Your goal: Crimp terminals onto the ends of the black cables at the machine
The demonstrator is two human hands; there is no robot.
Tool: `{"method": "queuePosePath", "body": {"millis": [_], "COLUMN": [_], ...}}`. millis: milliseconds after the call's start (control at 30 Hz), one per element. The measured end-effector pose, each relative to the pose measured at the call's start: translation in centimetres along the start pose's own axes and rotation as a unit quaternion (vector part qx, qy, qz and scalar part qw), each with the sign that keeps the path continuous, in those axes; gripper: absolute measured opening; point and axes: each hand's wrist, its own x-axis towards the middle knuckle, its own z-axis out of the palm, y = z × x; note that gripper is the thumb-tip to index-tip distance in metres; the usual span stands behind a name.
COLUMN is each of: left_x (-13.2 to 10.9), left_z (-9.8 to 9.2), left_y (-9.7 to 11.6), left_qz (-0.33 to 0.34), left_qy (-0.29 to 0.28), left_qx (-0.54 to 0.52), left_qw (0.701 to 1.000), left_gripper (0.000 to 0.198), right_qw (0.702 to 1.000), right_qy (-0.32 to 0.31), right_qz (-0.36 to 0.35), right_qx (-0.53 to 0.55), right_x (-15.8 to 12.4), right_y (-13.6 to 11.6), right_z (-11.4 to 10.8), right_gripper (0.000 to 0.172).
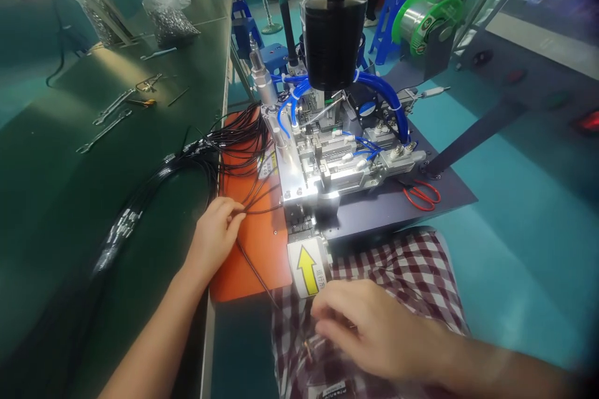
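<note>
Several thin black cables cross an orange panel on the left side of a metal machine; the left hand pinches at least one between thumb and forefinger. Leftward, a thick cable bundle spreads over the green bench, with wrenches and a bag of small metal parts beyond. A dark cylinder hides part of the machine; red-handled scissors lie on the base plate, and a green-rimmed wire spool stands behind. The left forearm slants in over the bench edge. The right hand is curled above a checkered cloth; I cannot tell whether its fingers hold anything. Just beside them, a white cover bears a yellow arrow and small characters, 运行 legible.
</note>
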Motion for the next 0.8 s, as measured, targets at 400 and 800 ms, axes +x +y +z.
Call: {"method": "queuePosePath", "body": {"millis": [400, 800], "left_x": [-0.4, -4.7], "left_z": [0.9, -4.4], "left_y": [0.4, 11.9], "left_qz": [-0.008, 0.113], "left_qy": [0.034, -0.073], "left_qx": [-0.021, -0.053], "left_qw": [0.999, 0.989], "left_gripper": [0.018, 0.030], "right_qw": [0.961, 0.991], "right_qy": [-0.173, -0.001], "right_qz": [0.200, 0.095], "right_qx": [0.082, 0.090], "right_x": [0.7, 1.6], "right_y": [-1.3, -2.6], "right_z": [0.5, -3.1], "right_gripper": [0.043, 0.017]}}
